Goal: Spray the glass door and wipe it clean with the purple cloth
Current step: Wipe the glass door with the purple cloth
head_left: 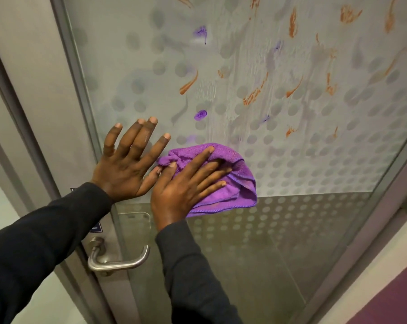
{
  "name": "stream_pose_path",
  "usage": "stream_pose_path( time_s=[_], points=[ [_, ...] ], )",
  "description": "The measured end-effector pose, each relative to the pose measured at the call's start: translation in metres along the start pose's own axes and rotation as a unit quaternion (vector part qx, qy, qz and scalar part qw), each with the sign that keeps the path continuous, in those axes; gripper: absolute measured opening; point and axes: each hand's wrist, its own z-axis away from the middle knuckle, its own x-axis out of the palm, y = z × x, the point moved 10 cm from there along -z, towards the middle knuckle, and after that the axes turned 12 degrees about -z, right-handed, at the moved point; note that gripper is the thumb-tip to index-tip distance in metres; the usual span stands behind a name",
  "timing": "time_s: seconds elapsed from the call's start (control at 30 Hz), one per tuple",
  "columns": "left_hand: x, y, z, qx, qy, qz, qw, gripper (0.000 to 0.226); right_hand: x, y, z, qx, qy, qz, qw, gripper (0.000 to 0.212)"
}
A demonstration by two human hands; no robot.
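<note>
**Q:** Up against the door, what did we actually have in front of us?

**A:** We were facing a glass door (256, 66) with a frosted dot pattern, set in a grey metal frame (67, 73). The glass was a mess: orange smears (254, 94) all over the upper part, a few purple blotches (200, 114), plus greyish streaks that looked wet. Lower down the frosting stopped and the pane went clearer. A steel lever handle (118, 261) sat at the left edge, below our arms.

**Q:** And our hands?

**A:** Our left hand (127, 164) was flat on the glass, fingers spread wide, holding nothing. Our right hand (188, 183) was just beside it, thumbs nearly touching, pressing the purple cloth (230, 181) against the pane. The cloth was bunched up under the fingers, right at the bottom edge of the frosted zone. Both arms were in dark sleeves (46, 242).

**Q:** Anything we couldn't make out?

**A:** What was behind the frosting, no clue. A small dark blue label (96, 226) on the frame was mostly hidden by our left sleeve, so we couldn't read any writing on it. A strip of purplish floor (389, 298) showed bottom right.
</note>
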Motion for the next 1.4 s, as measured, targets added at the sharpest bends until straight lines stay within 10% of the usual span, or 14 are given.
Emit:
stream_pose_path(
  time_s=[0.4,0.7,1.23,1.4],
  points=[
    [0.003,0.001,0.002,-0.002,0.008,-0.001,1.0,0.077,-0.119,0.114,-0.153,0.179,0.203,-0.033,0.962,0.076],
    [-0.001,0.001,0.0,0.002,0.002,0.005,1.0,0.075,-0.008,-0.002,-0.023,-0.019,0.011,0.013,1.0,0.085],
    [0.002,0.002,-0.001,0.0,-0.007,-0.019,1.0,0.076,-0.151,0.125,-0.212,0.165,0.188,0.005,0.968,0.077],
    [0.003,0.002,0.0,-0.002,-0.009,-0.015,1.0,0.075,-0.067,0.037,-0.102,0.018,0.072,0.018,0.997,0.076]
  ],
)
